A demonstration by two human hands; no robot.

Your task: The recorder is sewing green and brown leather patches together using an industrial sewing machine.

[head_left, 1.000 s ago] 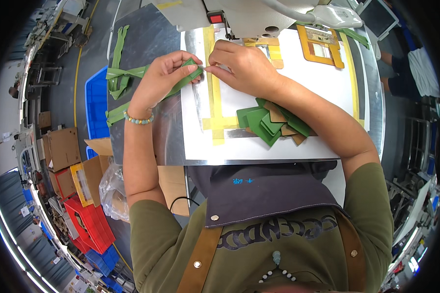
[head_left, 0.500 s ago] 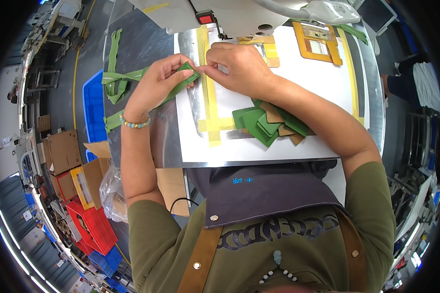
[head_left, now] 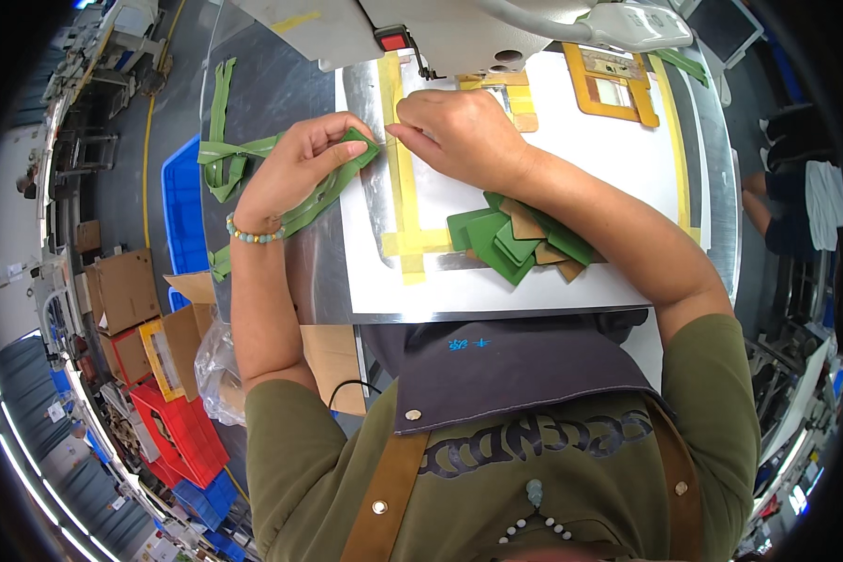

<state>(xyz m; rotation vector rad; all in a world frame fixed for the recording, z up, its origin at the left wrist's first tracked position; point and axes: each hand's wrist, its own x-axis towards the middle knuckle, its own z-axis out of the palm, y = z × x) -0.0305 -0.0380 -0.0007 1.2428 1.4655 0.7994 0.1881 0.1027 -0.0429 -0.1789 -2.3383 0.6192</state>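
Note:
My left hand [head_left: 295, 173] is closed, thumb on top, around a small green leather-like piece [head_left: 362, 150] at the left edge of the white sheet. A long green strip with a pale line along it, like zipper tape [head_left: 307, 217], runs below that hand toward the left. My right hand [head_left: 464, 136] is just right of the held piece, its thumb and forefinger close together. Whatever lies between those fingertips is too small to make out. Nearer to me, a loose pile of green pieces with tan backs [head_left: 496, 239] lies partly beside my right forearm.
Above my hands hangs a sewing machine head [head_left: 421, 33]. Yellow tape [head_left: 406, 187] marks the white sheet [head_left: 440, 295]. A yellow frame-like template [head_left: 613, 84] lies at the far right. More green strip [head_left: 220, 103] is at left; a blue bin [head_left: 185, 211] stands beyond the table edge.
My right fingertips have come slightly away from the piece in my left hand, which was touching or nearly touching them. The green strip has shifted below my left hand.

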